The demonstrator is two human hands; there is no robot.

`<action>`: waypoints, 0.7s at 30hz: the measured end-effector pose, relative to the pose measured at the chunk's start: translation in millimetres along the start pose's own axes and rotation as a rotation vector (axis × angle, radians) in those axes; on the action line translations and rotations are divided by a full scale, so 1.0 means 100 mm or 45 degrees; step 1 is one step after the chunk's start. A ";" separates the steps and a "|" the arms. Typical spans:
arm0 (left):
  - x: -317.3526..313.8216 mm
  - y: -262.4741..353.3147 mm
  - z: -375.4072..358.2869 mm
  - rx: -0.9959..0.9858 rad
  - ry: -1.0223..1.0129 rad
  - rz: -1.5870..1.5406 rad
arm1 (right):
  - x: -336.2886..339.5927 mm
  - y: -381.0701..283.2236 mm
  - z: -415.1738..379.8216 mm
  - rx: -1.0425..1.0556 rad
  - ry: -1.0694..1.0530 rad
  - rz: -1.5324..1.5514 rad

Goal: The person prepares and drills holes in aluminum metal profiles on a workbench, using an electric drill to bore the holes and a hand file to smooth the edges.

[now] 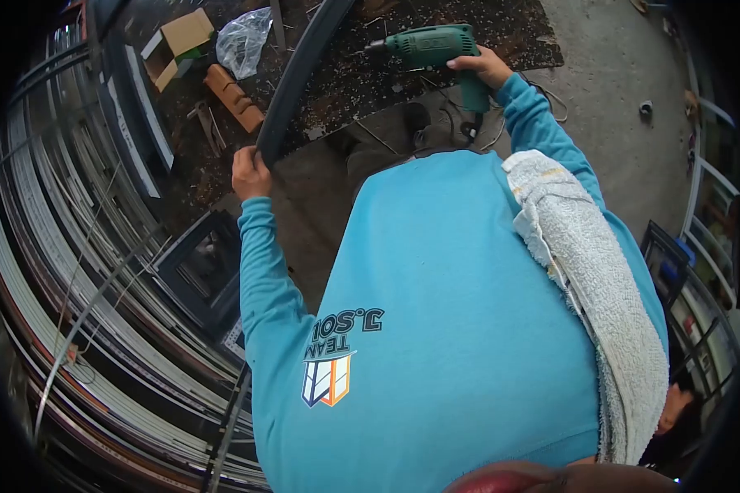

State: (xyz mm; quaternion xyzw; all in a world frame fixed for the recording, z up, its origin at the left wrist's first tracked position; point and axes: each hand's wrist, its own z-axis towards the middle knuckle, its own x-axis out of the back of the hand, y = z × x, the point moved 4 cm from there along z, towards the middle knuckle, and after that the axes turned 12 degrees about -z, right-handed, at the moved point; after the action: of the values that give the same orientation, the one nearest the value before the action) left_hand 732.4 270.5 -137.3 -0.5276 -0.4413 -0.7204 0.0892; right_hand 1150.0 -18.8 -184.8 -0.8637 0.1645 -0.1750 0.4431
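Note:
My right hand grips the handle of a green electric drill, its chuck and bit pointing left over the dark worktop. My left hand is closed around the near end of a long dark metal profile, which runs up and away past the top edge of the view. A gap separates the drill's tip from the profile. The drill's cord hangs below its handle. The fingertips of my left hand are partly hidden behind the profile.
Left of the profile lie a notched brown block, a clear plastic bag, an open cardboard box and a hand tool. Shavings litter the worktop. Racks of long metal profiles fill the left side. A towel hangs over my shoulder.

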 end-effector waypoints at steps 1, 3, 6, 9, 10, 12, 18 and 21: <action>-0.04 0.02 0.01 0.018 -0.002 0.012 | 0.08 0.06 -0.06 -0.034 -0.030 0.054; -0.12 0.15 0.03 0.046 0.049 -0.004 | 0.15 -0.04 -0.38 -0.128 -0.027 0.237; -0.24 0.49 0.13 -0.099 0.147 -0.005 | 0.42 0.07 -0.72 -0.075 0.067 0.391; -0.43 0.68 0.37 -0.205 0.239 0.091 | 0.66 0.12 -0.83 -0.131 0.185 0.468; -0.52 0.71 0.48 -0.169 0.199 0.137 | 0.74 0.13 -0.78 -0.150 0.230 0.497; -0.67 0.77 0.66 -0.105 0.105 0.223 | 0.84 0.24 -0.54 -0.195 0.331 0.562; -0.71 0.77 0.86 0.067 -0.052 0.043 | 0.85 0.37 0.11 -0.143 0.364 0.554; -0.38 1.13 0.69 -0.133 0.167 -0.235 | 0.98 0.45 0.21 -0.044 0.536 0.055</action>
State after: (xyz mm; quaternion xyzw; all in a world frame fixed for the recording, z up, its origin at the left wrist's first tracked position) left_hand 862.5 240.7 -104.3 -0.4404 -0.4430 -0.7806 0.0236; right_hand 1240.0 -71.5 -218.0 -0.8118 0.2748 -0.3394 0.3876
